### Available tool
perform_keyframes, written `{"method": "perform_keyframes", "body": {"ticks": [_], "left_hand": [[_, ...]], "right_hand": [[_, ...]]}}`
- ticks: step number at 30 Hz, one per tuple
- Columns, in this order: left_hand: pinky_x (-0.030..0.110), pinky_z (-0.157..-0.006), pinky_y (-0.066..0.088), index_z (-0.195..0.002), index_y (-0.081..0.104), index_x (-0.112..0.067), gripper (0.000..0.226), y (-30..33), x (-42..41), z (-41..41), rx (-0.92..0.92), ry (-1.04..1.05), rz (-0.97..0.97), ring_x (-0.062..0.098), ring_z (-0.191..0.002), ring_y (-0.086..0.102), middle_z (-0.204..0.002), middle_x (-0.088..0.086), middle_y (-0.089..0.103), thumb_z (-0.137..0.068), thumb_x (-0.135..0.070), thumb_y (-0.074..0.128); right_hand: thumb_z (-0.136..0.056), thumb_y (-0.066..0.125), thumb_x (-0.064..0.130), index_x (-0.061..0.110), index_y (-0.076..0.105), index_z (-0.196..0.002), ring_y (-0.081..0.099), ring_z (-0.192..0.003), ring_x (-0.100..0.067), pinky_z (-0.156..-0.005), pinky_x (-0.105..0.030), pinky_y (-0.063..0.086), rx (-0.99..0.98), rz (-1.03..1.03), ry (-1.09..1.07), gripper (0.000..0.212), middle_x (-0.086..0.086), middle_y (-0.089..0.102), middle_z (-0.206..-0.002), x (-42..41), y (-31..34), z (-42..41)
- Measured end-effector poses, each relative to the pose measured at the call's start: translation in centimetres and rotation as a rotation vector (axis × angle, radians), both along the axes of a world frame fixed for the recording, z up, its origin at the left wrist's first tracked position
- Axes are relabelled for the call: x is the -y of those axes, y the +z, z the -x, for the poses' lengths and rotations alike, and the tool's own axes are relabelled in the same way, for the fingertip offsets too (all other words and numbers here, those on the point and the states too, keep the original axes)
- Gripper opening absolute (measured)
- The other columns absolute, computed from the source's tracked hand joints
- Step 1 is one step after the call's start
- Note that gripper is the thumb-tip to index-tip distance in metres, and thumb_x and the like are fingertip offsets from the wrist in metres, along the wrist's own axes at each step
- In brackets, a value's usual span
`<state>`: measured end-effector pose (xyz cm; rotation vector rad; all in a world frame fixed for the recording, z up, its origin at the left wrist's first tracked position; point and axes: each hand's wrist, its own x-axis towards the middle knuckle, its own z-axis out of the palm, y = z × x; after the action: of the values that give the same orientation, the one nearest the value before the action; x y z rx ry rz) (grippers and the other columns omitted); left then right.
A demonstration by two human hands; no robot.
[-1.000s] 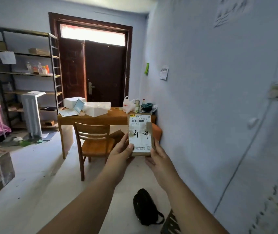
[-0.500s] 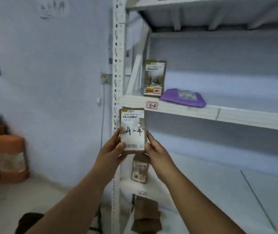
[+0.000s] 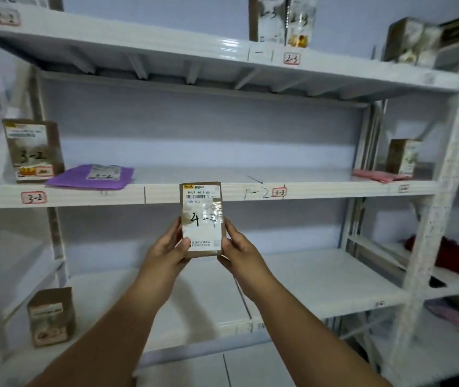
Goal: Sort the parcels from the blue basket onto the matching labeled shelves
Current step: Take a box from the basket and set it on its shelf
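Parcel: upright, marked probably "4-4", glare hides the last digit.
Left hand: grips its left edge.
Right hand: grips its right edge.
Shelf: behind the hands.

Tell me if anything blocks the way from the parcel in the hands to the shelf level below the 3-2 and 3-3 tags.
Nothing visible does. The parcel, held by the left hand and right hand, faces an open stretch of the lower shelf. The only thing near is a brown box far to the left.
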<state>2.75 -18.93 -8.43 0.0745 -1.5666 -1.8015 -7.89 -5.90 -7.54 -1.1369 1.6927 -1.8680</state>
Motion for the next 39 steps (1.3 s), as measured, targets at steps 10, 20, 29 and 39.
{"method": "perform_keyframes", "body": {"ticks": [10, 20, 29, 39], "left_hand": [[0.030, -0.091, 0.053, -0.139, 0.049, -0.029, 0.048, 0.8, -13.4, 12.7, -0.026, -0.025, -0.059, 0.013, -0.108, 0.067, -0.118, -0.005, 0.071, -0.097, -0.006, 0.052], [0.036, -0.098, 0.048, -0.141, 0.047, -0.037, 0.053, 0.6, -15.2, 19.1, 0.018, -0.033, 0.037, 0.018, -0.120, 0.061, -0.131, -0.009, 0.064, -0.096, -0.009, 0.055], [0.044, -0.107, 0.044, -0.142, 0.046, -0.034, 0.059, -3.9, -13.2, 26.6, 0.157, -0.136, 0.033, 0.020, -0.124, 0.058, -0.137, -0.007, 0.059, -0.092, -0.008, 0.063], [0.035, -0.095, 0.052, -0.127, 0.057, -0.032, 0.047, -7.1, -16.5, 36.9, 0.305, -0.291, 0.112, 0.016, -0.108, 0.068, -0.119, -0.012, 0.070, -0.092, 0.000, 0.060]], "right_hand": [[-0.104, 0.042, 0.023, 0.067, 0.045, -0.117, 0.051, -0.128, -0.011, -0.104, -0.028, 0.043, -0.062, -0.016, -0.052, 0.046, 0.011, 0.059, -0.135, -13.5, 1.1, 12.0], [-0.105, 0.042, 0.022, 0.059, 0.042, -0.128, 0.051, -0.129, -0.010, -0.107, -0.030, 0.043, -0.038, 0.031, -0.058, 0.045, 0.013, 0.058, -0.136, -15.9, 0.0, 19.2], [-0.105, 0.042, 0.017, 0.047, 0.036, -0.141, 0.054, -0.128, -0.009, -0.102, -0.023, 0.046, 0.021, -0.021, -0.087, 0.047, 0.010, 0.060, -0.136, -16.6, -4.6, 25.8], [-0.105, 0.042, 0.019, 0.040, 0.031, -0.149, 0.056, -0.124, -0.004, -0.093, -0.016, 0.049, 0.060, -0.144, -0.220, 0.050, 0.011, 0.061, -0.134, -21.3, -9.1, 34.7]]}}
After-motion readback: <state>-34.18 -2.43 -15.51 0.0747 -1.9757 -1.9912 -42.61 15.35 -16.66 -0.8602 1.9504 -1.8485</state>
